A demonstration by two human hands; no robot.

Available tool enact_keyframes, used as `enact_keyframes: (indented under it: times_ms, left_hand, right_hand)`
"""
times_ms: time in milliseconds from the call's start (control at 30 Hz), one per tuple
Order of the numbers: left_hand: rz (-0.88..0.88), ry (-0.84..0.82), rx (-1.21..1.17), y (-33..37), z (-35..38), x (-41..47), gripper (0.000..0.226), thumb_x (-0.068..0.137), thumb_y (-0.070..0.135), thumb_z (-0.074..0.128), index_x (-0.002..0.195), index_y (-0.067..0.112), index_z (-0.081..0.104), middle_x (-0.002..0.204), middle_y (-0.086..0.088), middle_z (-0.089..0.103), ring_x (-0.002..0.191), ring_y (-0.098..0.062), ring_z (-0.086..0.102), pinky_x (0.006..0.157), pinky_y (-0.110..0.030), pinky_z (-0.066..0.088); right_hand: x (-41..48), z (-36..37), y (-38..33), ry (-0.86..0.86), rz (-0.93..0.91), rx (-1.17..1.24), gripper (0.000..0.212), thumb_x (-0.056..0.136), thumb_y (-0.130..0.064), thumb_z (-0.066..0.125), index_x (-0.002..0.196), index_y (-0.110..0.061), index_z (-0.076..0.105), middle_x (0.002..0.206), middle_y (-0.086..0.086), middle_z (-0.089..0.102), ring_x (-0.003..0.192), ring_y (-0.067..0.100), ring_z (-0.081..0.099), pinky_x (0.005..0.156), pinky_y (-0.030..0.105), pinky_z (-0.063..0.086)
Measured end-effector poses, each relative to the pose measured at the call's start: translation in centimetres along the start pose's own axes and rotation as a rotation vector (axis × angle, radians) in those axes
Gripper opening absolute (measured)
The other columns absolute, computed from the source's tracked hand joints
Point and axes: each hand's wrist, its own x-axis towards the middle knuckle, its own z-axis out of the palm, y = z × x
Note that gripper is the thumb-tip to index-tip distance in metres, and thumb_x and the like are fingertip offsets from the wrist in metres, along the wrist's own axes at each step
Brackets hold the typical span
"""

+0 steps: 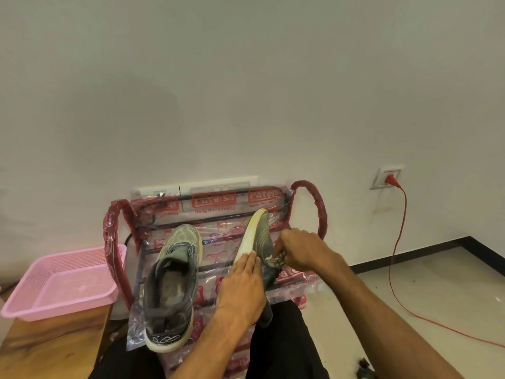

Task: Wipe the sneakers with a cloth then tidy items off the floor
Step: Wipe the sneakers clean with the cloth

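Your left hand (240, 285) presses flat, fingers straight, steadying the tipped sneaker (262, 233) so your right hand (297, 250), at its 3 o'clock and pinching the cloth (276, 261), can rub the upper; the second sneaker (172, 280) rests at 9 o'clock.

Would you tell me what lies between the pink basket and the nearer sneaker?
In the head view, the rack's red-wrapped side bar stands between pink basket and sneaker.
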Motion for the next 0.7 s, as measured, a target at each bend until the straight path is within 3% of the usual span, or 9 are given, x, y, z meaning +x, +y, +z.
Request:
enact_keyframes:
  times_ms: [133,233,333,433,567,633,700]
  left_hand:
    - [0.027,-0.028,-0.1,-1.6,-2.1,0.4,0.059,0.103,0.036,0.037,0.153,0.013,0.016,0.161,-0.003,0.012,0.148,-0.018,0.009,0.121,-0.039,0.008]
    - [0.051,-0.13,-0.095,-2.9,-3.0,0.1,0.084,0.093,0.054,0.05,0.155,0.016,0.008,0.162,-0.001,0.005,0.148,-0.017,0.004,0.121,-0.039,0.005]
    - [0.041,-0.166,-0.128,-3.1,-2.6,-0.4,0.099,0.087,0.052,0.06,0.154,0.016,-0.002,0.162,0.002,-0.008,0.148,-0.015,-0.005,0.119,-0.038,0.017]
    - [0.046,-0.118,-0.09,-2.8,-1.6,-0.5,0.098,0.088,0.052,0.057,0.154,0.015,-0.005,0.161,-0.001,-0.011,0.148,-0.016,-0.008,0.12,-0.039,0.017]
    - [0.068,-0.088,-0.048,-3.1,-1.0,-0.5,0.095,0.09,0.056,0.05,0.154,0.014,-0.006,0.161,-0.003,-0.011,0.148,-0.016,-0.009,0.119,-0.034,0.004]
    - [0.083,-0.078,-0.029,-3.3,-0.9,-0.6,0.095,0.09,0.058,0.047,0.153,0.014,-0.007,0.161,-0.003,-0.011,0.148,-0.016,-0.009,0.119,-0.033,0.001]
    - [0.093,-0.082,-0.019,-3.4,-0.9,-0.7,0.095,0.09,0.059,0.047,0.153,0.014,-0.008,0.161,-0.004,-0.012,0.148,-0.016,-0.01,0.119,-0.033,0.0]
  right_hand:
    - [0.1,0.0,0.4,0.162,0.154,0.048,0.024,0.092,-0.018,0.062,0.116,-0.015,0.064,0.109,0.005,0.068,0.09,0.023,0.068,0.084,0.036,0.057]
    - [0.2,0.8,0.0,0.22,0.202,0.094,0.023,0.093,-0.018,0.06,0.116,-0.016,0.062,0.109,0.006,0.067,0.092,0.024,0.067,0.084,0.036,0.056]
    - [0.7,1.6,-0.9,0.288,0.211,0.123,0.025,0.094,-0.017,0.058,0.119,-0.017,0.06,0.111,0.007,0.067,0.096,0.027,0.065,0.084,0.037,0.053]
    - [1.1,2.7,-1.9,0.352,0.233,0.247,0.027,0.093,-0.023,0.058,0.119,-0.019,0.062,0.107,0.006,0.069,0.095,0.025,0.065,0.082,0.039,0.055]
    - [0.4,3.5,-2.1,0.306,0.181,0.444,0.036,0.09,-0.05,0.057,0.111,-0.026,0.07,0.098,0.0,0.071,0.087,0.016,0.065,0.077,0.035,0.055]
    - [-0.1,2.7,-1.4,0.225,0.089,0.598,0.033,0.094,-0.048,0.054,0.11,-0.026,0.073,0.102,-0.006,0.072,0.088,0.01,0.065,0.078,0.029,0.052]
    - [-0.5,1.9,-0.3,0.08,0.061,0.722,0.031,0.095,-0.04,0.057,0.122,-0.029,0.068,0.12,-0.012,0.063,0.103,0.004,0.057,0.084,0.018,0.043]
